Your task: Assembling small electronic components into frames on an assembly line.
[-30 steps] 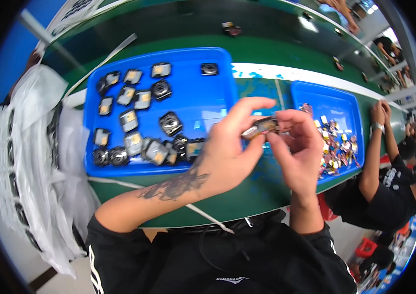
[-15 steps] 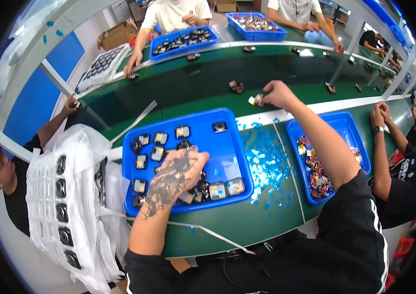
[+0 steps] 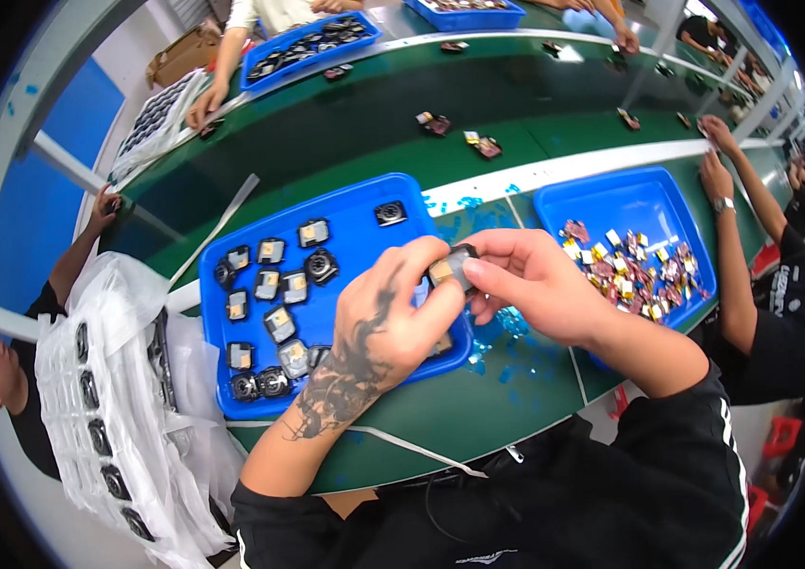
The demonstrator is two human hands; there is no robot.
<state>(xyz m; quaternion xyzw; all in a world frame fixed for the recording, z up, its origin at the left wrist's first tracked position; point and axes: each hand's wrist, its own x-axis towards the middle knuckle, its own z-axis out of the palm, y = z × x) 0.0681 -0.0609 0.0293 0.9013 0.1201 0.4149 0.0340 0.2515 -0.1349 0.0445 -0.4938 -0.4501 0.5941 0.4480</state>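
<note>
Both hands meet over the right edge of a blue tray (image 3: pixel 355 201), holding a small black camera-like unit (image 3: pixel 450 269) with a grey and tan face. My left hand (image 3: pixel 388 318) pinches it from the left. From the right, the thumb and fingers of my right hand (image 3: pixel 545 289) close on it. Part of the unit is hidden by my fingers. Similar black units (image 3: pixel 313 232) lie in the tray, some with a round lens-like part (image 3: pixel 321 266) facing up.
To the right, another blue tray (image 3: pixel 602 194) holds small circuit-like pieces (image 3: pixel 625 270). Blue film scraps (image 3: pixel 512 327) litter the green table. Beyond a white rail, small assemblies (image 3: pixel 484 145) lie on a green belt (image 3: pixel 346 123). Wrapped trays (image 3: pixel 128 379) stand left; co-workers are around.
My right hand has let go of a small assembly on the belt and come back to the unit. My left hand has moved right, away from the tray's middle. The view has shifted.
</note>
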